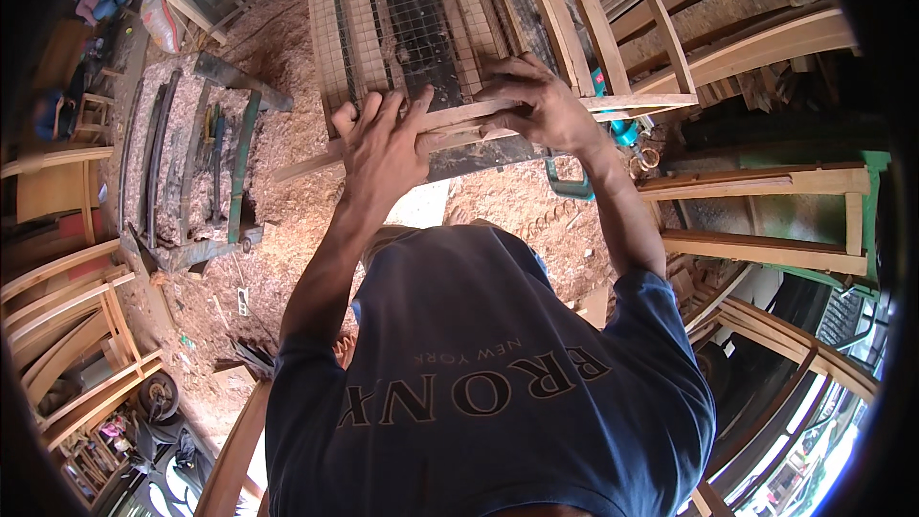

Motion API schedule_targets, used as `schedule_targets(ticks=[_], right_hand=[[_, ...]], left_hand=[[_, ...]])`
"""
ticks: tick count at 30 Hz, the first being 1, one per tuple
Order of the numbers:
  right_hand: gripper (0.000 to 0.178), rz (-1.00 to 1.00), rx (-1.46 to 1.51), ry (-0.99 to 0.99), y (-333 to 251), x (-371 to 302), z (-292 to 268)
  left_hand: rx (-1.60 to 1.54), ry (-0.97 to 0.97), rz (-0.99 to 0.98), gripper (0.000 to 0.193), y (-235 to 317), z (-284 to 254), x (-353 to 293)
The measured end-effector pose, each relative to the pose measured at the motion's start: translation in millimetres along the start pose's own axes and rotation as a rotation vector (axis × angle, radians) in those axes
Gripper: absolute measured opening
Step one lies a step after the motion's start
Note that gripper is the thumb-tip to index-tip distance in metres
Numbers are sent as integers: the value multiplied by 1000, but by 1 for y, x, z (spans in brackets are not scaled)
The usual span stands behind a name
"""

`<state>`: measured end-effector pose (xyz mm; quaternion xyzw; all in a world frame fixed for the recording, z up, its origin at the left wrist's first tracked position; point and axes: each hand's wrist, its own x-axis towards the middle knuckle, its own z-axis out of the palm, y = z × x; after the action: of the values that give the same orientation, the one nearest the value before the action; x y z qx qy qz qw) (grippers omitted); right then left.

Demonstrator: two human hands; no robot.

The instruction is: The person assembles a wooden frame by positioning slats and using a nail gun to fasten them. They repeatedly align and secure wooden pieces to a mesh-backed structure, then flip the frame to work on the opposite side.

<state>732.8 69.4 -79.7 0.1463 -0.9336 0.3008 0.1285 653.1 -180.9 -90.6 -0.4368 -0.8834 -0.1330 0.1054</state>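
Observation:
In front of me lies a wooden frame (565,29) with wire mesh (410,10) stretched over its slats. A narrow wooden strip (461,117) runs crosswise at its near end. My left hand (385,146) grips the left part of this strip, its fingers bent over the wood onto the mesh edge. My right hand (548,107) is closed round the strip further right, thumb below and fingers above. Both palms are hidden, along with the wood beneath them. Just right of my right hand is a teal power tool (624,130), partly covered by the frame.
A teal C-shaped handle (571,184) shows below the bench edge. Wood shavings (287,182) cover the floor. At left stands a low metal-framed stand (239,168). Wooden frames (766,239) lie at right, others (77,345) at left. Planks (737,29) are stacked at the far right.

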Motion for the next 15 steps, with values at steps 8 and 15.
schedule_targets(ticks=[8,15], right_hand=[[28,-1,42,14,2,-1,-4],[37,-92,-111,64,0,-7,0]], left_hand=[[7,115,44,50,2,9,-6],[16,79,71,47,0,6,-7]])
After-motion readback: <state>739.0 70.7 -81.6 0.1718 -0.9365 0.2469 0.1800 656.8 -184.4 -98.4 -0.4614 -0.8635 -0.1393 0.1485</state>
